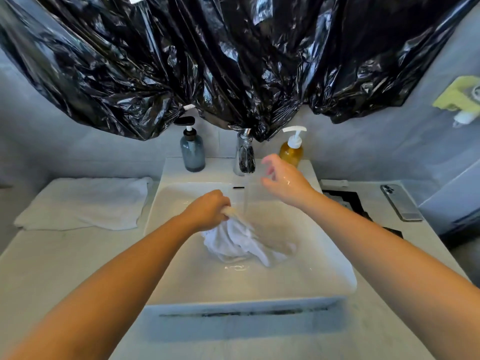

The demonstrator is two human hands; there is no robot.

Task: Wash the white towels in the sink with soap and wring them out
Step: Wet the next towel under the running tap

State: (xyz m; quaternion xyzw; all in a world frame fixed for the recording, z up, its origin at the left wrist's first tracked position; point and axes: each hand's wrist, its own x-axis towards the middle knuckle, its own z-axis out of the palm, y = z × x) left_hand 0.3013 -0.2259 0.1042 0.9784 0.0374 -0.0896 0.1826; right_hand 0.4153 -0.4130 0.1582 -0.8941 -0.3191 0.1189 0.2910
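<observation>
No readable text, label or brand anywhere.

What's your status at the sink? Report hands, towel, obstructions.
Left hand grips wet towel in sink, under running tap. Right hand open, empty, near amber soap bottle. Nothing blocking.

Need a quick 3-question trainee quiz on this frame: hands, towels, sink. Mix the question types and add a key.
1. Multiple choice: what does the left hand grip? A) a brush B) the wet towel C) a soap bar
2. True or false: the right hand grips the wet towel too.
3. Fill in: the folded towel lies on the counter to the ___ of the sink.

Key: 1 B; 2 false, it hovers open near the tap; 3 left.
</observation>
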